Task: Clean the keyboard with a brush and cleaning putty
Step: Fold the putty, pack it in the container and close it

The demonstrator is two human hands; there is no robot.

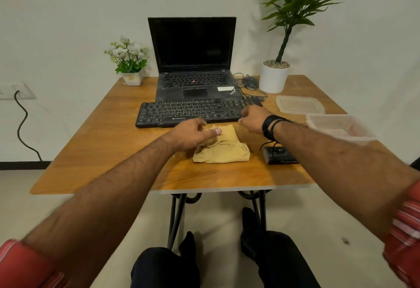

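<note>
A black external keyboard [181, 112] lies across the middle of the wooden table [102, 151], in front of an open laptop [193, 60]. A folded yellow cloth [227, 151] lies just in front of the keyboard. My left hand [191, 134] rests on the cloth's far left corner, thumb on top and fingers curled around its edge. My right hand [253, 119] hovers over the keyboard's near right edge with the fingers curled downward; what is under them is hidden. A small black object [280, 155], partly behind my right forearm, sits to the right of the cloth.
A clear plastic container [338, 127] and its lid [298, 104] lie on the right side. At the back stand a white potted plant [273, 78], a mouse [250, 82] with its cable, and a small flower pot [131, 76].
</note>
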